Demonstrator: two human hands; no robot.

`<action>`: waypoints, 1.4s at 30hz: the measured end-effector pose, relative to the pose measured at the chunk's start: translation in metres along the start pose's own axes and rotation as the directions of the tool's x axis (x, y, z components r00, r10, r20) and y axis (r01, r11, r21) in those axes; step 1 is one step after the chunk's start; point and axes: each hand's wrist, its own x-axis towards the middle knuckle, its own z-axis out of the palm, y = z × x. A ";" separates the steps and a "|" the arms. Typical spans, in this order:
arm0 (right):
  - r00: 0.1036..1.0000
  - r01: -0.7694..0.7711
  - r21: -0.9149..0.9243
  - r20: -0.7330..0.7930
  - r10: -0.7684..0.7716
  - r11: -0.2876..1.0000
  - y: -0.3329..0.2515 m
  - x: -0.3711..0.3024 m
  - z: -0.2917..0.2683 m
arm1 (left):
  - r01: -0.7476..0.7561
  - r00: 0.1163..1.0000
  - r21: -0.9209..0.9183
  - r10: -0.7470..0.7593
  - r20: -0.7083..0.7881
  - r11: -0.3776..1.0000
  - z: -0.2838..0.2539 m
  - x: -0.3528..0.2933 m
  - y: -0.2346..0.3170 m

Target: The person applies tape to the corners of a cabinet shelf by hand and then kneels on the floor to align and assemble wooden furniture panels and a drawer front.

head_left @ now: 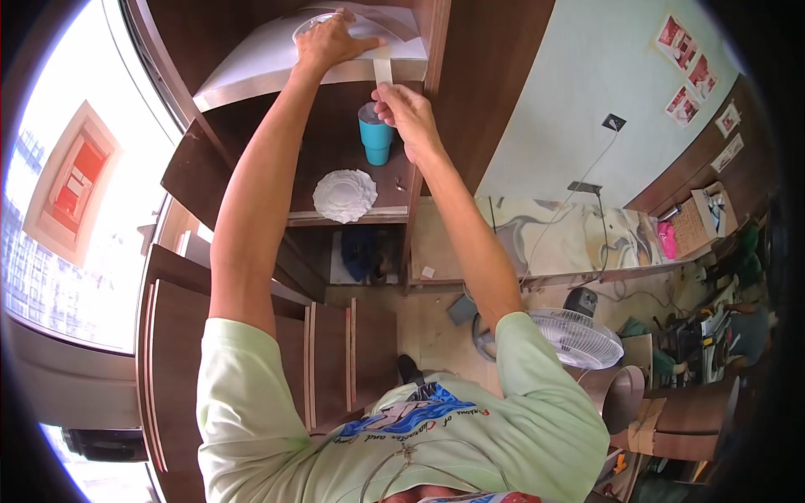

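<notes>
My left hand [327,42] rests with its thumb stretched out and fingers spread on a white-covered shelf [251,70], up in the cabinet. Under its fingers shows part of a round, pale-rimmed thing [303,28], mostly hidden. A cream strip of tape [383,70] hangs over the shelf's front edge, just right of the left thumb. Its lower end is pinched in my right hand [408,120]. Behind and left of that hand, a turquoise tumbler [376,141] stands upright in the compartment below. Nearer me lies a round, crumpled white thing [345,195], like a wrapped dish.
Brown boards [329,369] lean below the cabinet, beside a window [75,184] at left. A marble-patterned ledge [570,235] runs right, with cables hanging above it. A fan [579,337] stands on the floor. Tools and a person [749,331] are at far right.
</notes>
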 end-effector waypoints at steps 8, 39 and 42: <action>0.979 0.183 0.024 -0.093 -0.180 0.983 0.032 0.008 0.011 | -0.037 0.993 -0.010 0.035 -0.116 0.999 0.004 0.002 0.002; 0.923 0.344 0.296 -0.284 -0.261 0.891 0.059 0.054 0.015 | -0.078 0.988 -0.013 0.076 -0.138 0.997 0.003 -0.005 0.008; 0.949 0.179 0.364 -0.310 -0.063 0.914 0.071 0.037 0.023 | -0.061 0.992 -0.008 0.060 -0.114 0.998 0.001 -0.003 0.009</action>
